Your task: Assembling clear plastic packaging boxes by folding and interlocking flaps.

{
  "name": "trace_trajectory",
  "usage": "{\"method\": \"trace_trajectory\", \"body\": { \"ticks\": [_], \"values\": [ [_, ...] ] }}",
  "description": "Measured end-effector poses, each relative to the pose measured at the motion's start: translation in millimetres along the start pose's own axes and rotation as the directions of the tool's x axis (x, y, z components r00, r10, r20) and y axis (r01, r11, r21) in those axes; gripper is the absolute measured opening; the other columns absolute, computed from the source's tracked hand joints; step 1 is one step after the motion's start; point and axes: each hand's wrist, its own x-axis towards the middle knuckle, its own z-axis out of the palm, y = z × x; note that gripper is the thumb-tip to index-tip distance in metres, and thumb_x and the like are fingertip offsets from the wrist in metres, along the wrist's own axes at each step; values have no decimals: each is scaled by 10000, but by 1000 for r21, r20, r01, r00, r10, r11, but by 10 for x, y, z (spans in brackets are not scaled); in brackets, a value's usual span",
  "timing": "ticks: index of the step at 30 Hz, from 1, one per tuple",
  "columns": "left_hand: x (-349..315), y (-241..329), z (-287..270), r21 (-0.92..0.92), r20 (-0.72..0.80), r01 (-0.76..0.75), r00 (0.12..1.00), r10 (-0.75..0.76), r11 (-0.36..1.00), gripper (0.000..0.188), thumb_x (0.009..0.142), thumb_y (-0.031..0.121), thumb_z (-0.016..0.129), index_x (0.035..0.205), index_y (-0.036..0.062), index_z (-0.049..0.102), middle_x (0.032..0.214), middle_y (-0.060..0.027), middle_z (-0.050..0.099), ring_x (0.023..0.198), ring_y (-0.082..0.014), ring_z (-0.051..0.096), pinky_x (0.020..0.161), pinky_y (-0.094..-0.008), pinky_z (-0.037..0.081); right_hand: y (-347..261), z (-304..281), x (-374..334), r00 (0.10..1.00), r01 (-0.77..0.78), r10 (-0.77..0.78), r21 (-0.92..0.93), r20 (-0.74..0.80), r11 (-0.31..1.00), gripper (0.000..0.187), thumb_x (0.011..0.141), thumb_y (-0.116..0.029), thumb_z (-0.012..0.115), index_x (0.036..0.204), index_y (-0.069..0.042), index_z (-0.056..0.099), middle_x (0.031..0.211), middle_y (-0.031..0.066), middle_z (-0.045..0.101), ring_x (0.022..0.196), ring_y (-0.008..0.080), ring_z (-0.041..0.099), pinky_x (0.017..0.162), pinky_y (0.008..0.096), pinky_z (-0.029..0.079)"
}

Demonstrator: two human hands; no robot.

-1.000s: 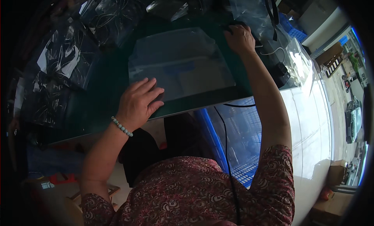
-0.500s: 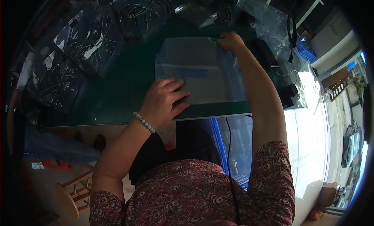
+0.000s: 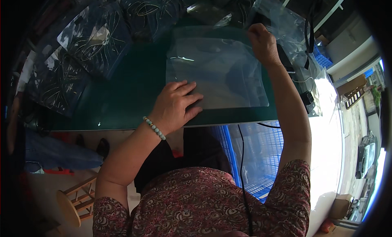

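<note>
A clear flat plastic bag (image 3: 228,84) lies on the green table top (image 3: 118,102) in front of me, its surface shiny and slightly wrinkled. My left hand (image 3: 175,102) rests on its near left part, open, with the fingers spread and a beaded bracelet (image 3: 155,129) round the wrist. Beyond the far right corner, my right hand (image 3: 263,45) is raised with its fingers closed in a pinch. A thin, see-through film (image 3: 212,31) stretches along the far side up to those fingertips; it looks like the top layer of plastic, blurred by motion.
Several clear packages with dark contents and cords (image 3: 96,39) cover the table's left and far sides. More loose plastic (image 3: 281,20) and a black adapter (image 3: 307,97) lie at the right. Below the table edge stand a blue crate (image 3: 265,155) and a wooden stool (image 3: 69,206).
My right hand has moved right and away from me, drawing the film with it. The plastic's far and right edges have shifted. My left hand has barely moved.
</note>
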Motion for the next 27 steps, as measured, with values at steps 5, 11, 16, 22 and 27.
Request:
{"method": "trace_trajectory", "body": {
  "ticks": [5,11,16,22,27],
  "values": [
    [389,-133,97,58,109,-7,994,1,998,366,847,296,786,1162,127,708,1421,-114,564,1337,-316,521,1121,-499,421,-388,-653,-134,962,67,27,331,-272,941,138,942,-132,670,1053,-52,653,876,86,718,777,163,681,736,287,539],
    [805,-55,-557,57,-811,-116,574,114,992,471,822,314,836,1191,73,669,1439,-185,498,1353,-339,454,1131,-453,374,-706,-1459,-239,849,401,-118,482,-515,779,109,985,-7,600,1091,-15,624,890,101,720,751,152,681,697,278,557],
    [765,-62,-997,-287,-820,-83,536,-200,954,404,839,248,842,1152,45,688,1292,-136,608,1201,-210,567,1018,-352,461,-878,-1676,-394,832,518,-230,563,-504,644,107,994,-17,598,1097,-20,628,896,104,722,745,150,684,689,274,558],
    [180,144,-1031,-538,-535,112,720,-441,835,182,844,115,828,953,18,720,732,16,664,666,-40,587,626,-195,480,-1221,-1452,-574,920,127,49,413,-389,902,128,1002,-80,613,1109,-25,656,898,102,719,733,150,670,670,276,552],
    [-261,218,-1146,-193,-647,289,681,-343,938,232,814,127,849,954,18,699,667,-19,641,593,-47,568,566,-208,463,-1255,-1112,-561,973,-70,191,619,-131,783,167,979,-109,648,1117,-16,640,885,80,710,693,117,633,605,263,522]
  ]
}}
